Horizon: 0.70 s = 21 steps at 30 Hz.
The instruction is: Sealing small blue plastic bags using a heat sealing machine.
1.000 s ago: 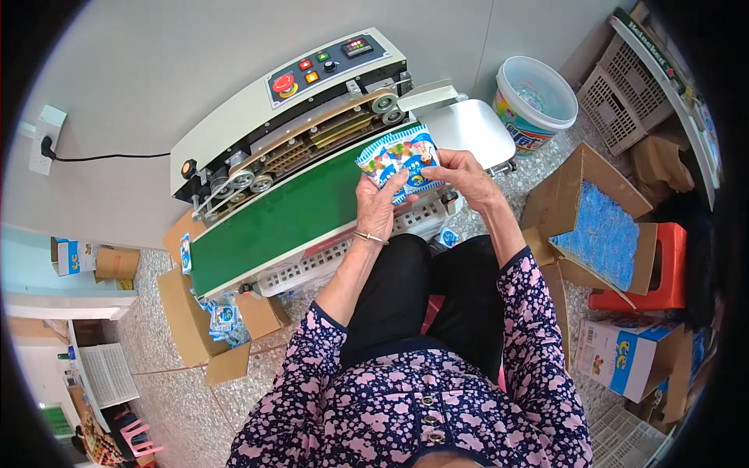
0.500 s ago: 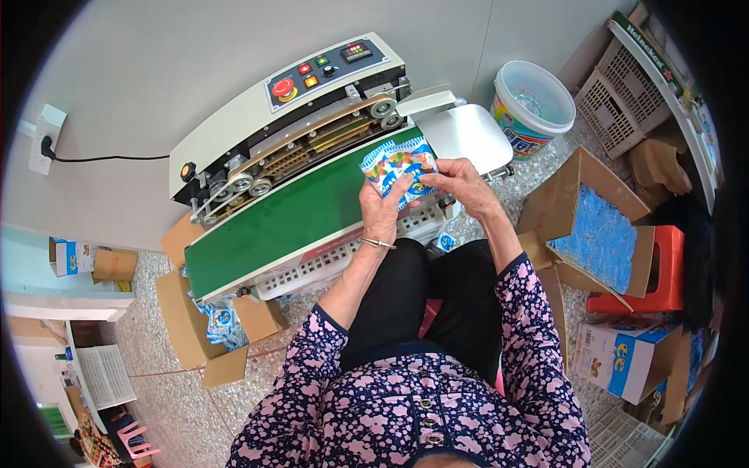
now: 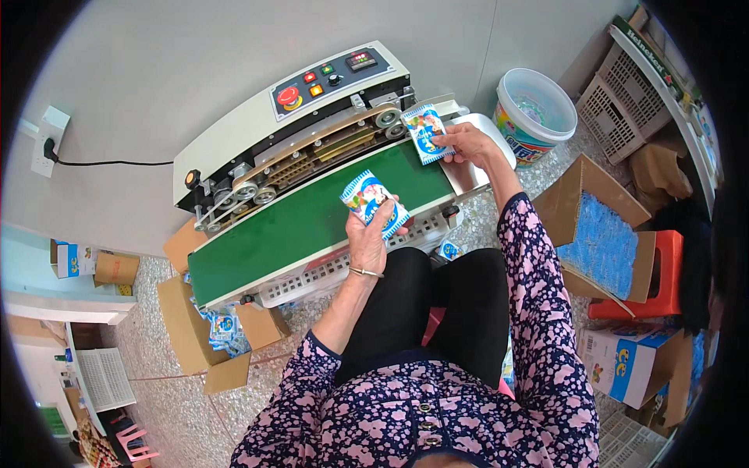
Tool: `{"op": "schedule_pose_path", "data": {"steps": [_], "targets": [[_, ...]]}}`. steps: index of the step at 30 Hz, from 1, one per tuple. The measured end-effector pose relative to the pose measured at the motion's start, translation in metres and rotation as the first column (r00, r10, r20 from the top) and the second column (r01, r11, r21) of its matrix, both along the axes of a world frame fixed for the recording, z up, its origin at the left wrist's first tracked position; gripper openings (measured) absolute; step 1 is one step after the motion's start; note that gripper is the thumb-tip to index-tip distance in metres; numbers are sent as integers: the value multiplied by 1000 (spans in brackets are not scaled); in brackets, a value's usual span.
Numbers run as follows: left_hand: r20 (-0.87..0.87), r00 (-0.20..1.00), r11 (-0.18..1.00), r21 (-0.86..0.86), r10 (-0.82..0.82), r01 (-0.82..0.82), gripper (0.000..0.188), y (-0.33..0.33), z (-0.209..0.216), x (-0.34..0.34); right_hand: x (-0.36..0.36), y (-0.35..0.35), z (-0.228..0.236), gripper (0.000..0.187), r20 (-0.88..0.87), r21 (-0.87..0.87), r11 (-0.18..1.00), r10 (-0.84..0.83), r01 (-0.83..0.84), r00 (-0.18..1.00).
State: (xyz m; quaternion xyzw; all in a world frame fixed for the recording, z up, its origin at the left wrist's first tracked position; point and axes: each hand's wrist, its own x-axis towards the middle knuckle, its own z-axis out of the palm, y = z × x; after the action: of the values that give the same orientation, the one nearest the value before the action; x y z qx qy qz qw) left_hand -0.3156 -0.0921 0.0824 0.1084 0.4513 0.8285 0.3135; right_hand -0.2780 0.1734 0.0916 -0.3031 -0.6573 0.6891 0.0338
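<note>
Blue-and-white wrapping encloses the left packet (image 3: 361,193), which the left hand (image 3: 369,236) pinches between thumb and fingers above the green belt (image 3: 296,226); the right hand (image 3: 470,143) pinches the right packet (image 3: 422,130) by its right side, just beside the rollers (image 3: 388,117). Both look light, soft and slippery, perhaps easily creased; a flat, gentle hold near one edge would probably suit.

Lettered packets (image 3: 419,140), lettered carton (image 3: 622,366), lit-digit readout (image 3: 361,62)

Packets (image 3: 360,193) are mainly blue-and-white, belt (image 3: 304,228) green, blouse (image 3: 374,390) pink-flowered navy.
</note>
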Motion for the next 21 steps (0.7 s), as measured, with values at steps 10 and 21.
{"op": "schedule_pose_path", "data": {"steps": [10, 21], "targets": [[5, 998, 998, 1, -69, 69, 21, 2, -3, 3, -25, 4, 3, 21, 99, 7, 996, 92, -93, 991], [-25, 994, 993, -38, -108, 107, 26, 5, -5, 3, -39, -43, -11, 28, -50, 90, 993, -75, 79, 996]]}}
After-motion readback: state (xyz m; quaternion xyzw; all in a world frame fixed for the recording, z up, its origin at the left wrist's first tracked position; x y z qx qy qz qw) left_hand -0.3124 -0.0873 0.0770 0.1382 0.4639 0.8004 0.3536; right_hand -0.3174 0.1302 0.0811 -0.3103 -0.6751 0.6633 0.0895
